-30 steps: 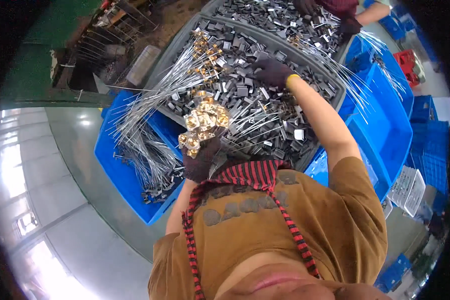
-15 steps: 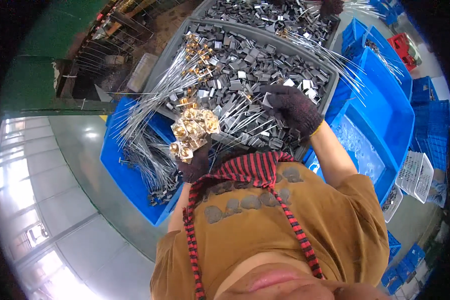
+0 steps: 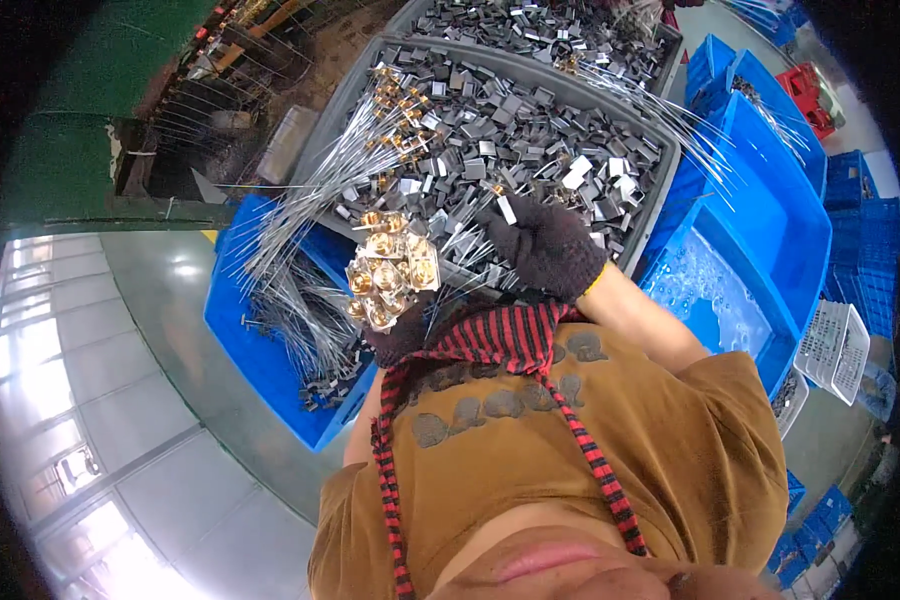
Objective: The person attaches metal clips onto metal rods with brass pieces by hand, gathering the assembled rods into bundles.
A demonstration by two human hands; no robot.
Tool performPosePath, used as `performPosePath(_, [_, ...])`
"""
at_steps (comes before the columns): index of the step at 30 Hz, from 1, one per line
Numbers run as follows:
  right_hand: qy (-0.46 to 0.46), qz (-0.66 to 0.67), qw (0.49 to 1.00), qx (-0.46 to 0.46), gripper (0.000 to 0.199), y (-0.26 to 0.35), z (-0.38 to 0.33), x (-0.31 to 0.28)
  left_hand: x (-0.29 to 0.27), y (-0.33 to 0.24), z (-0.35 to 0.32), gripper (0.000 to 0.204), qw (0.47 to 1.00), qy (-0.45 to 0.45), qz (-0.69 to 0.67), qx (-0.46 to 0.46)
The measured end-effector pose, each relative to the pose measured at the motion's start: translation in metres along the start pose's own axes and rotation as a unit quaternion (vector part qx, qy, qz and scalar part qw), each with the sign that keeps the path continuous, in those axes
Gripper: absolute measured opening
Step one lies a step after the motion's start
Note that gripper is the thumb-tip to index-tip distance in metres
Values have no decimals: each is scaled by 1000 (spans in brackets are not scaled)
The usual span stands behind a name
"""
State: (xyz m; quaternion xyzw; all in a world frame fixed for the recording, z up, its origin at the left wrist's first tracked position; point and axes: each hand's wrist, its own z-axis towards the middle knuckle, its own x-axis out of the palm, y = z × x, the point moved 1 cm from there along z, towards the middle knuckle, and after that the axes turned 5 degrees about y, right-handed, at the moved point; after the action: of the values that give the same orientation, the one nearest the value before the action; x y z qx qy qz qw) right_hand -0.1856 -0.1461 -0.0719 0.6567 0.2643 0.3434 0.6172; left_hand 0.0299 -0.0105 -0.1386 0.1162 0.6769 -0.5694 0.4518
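My left hand [image 3: 398, 338], in a dark glove, grips a bundle of brass-coloured capped parts [image 3: 390, 270] held close to my chest. My right hand [image 3: 548, 245], also in a dark knit glove, pinches a small white-grey metal piece [image 3: 506, 209] right beside the bundle, over the near edge of a grey tray [image 3: 670, 170]. The tray is heaped with several small grey metal clips [image 3: 500, 130]. Thin metal wires with brass ends [image 3: 370, 130] lie fanned across the tray's left side.
A blue crate [image 3: 260, 350] of wires stands at my left. Blue bins [image 3: 770, 230] sit at the right, one holding clear material. A second grey tray of clips [image 3: 550, 25] lies beyond. A white basket [image 3: 835, 345] is at far right. Grey floor lies below left.
My right hand has pulled back from far out over the clip tray to just beside the brass bundle, now holding a small piece. The left hand has kept its bundle near my chest.
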Motion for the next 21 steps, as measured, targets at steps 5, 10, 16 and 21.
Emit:
performPosePath(5, [-56, 450, 884, 112, 35, 23, 1, 15, -31, 35, -67, 53, 999, 14, -19, 23])
performPosePath(10, [-31, 414, 906, 81, 45, 39, -9, 17, -22, 42, -90, 53, 992, 54, -110, 1])
performPosePath(16, [-20, 412, 910, 39, 39, 40, -18, 7, -9, 41, -95, 50, 952, 115, -278, -51])
performPosePath(21, [-124, 175, 968, 132, 21, 45, -39, -2, -5, 42, -93, 48, 892, 167, -407, -99])
